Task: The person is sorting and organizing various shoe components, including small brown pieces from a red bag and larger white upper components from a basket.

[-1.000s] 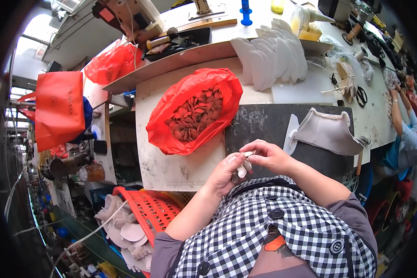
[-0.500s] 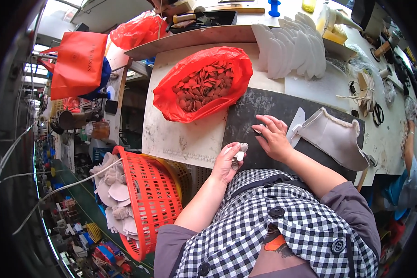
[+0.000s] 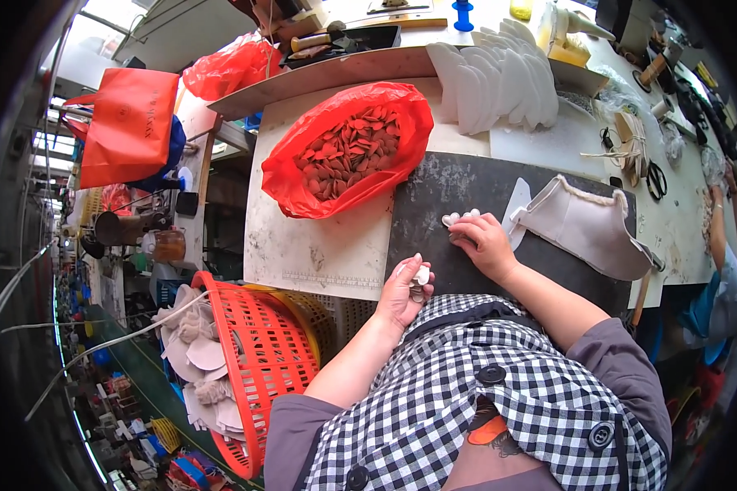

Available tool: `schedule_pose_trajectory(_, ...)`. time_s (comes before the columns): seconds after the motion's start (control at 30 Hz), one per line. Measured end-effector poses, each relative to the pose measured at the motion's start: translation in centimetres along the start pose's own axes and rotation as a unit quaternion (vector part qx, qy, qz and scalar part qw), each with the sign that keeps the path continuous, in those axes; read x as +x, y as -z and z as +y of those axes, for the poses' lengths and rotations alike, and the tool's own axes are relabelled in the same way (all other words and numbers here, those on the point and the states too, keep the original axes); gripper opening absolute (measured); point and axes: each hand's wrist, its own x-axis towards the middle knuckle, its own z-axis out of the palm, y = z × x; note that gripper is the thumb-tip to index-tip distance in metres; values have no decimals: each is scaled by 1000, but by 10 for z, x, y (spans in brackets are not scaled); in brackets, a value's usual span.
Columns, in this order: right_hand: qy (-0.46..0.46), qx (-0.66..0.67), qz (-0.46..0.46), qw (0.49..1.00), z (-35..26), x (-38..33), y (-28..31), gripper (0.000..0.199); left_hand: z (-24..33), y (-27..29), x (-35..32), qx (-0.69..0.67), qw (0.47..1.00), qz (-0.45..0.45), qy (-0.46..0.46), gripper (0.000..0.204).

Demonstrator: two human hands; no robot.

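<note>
Small pale rounded pieces (image 3: 420,277) sit bunched in my left hand (image 3: 399,296), its fingers curled round them and the thumb on top, at the near edge of the black mat (image 3: 430,192). My right hand (image 3: 490,247) is over the mat with its fingers bent. A short row of small white pieces (image 3: 460,218) shows at its fingertips, and they seem pinched there. Right of that hand lie a flat white pointed piece (image 3: 516,209) and a pale grey sewn shoe upper (image 3: 585,225) with a fluffy edge.
Ahead on the left, an open red plastic bag (image 3: 282,184) holds many reddish flat pieces. White curved cut-outs (image 3: 499,82) are fanned out at the back. An orange basket (image 3: 274,372) of pale scraps stands by my left arm. Scissors (image 3: 656,181) lie far right.
My right fingers have drawn together, and a row of white pieces now shows at their tips. The left hand keeps its pieces and has barely moved. The view has shifted slightly.
</note>
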Motion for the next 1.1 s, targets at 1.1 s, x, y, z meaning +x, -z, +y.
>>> schedule_pose_trajectory(1.1,-391,428,-29,814,-47,-23,-13,31,35,2,25,248,966,-54,48,20)
